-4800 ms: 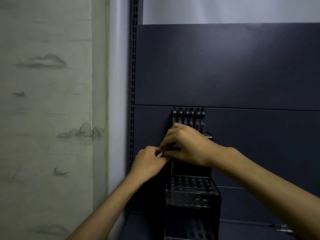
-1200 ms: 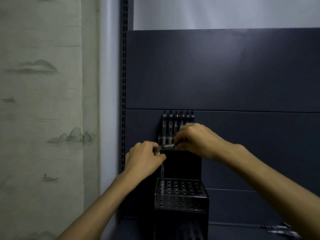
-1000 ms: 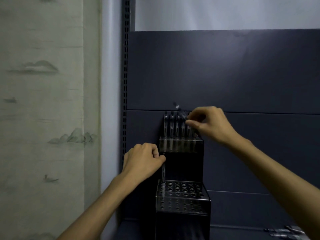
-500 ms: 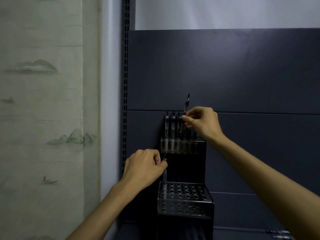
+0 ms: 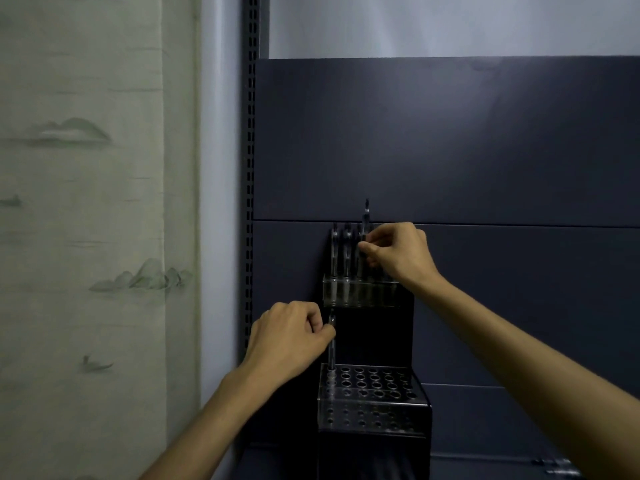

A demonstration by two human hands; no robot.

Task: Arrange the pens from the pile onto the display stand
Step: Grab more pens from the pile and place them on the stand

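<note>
Head view shows my right hand [image 5: 398, 252] pinching a pen [image 5: 366, 216] upright over the top tier of the display stand [image 5: 372, 398], where a second ago it was tilted; it has swung vertical and dropped toward a free hole beside the pens already standing there. My left hand [image 5: 289, 341] pinches another pen [image 5: 331, 344], its tip entering the near tier's far-left hole. Both look nearly seated, I reckon.
</note>
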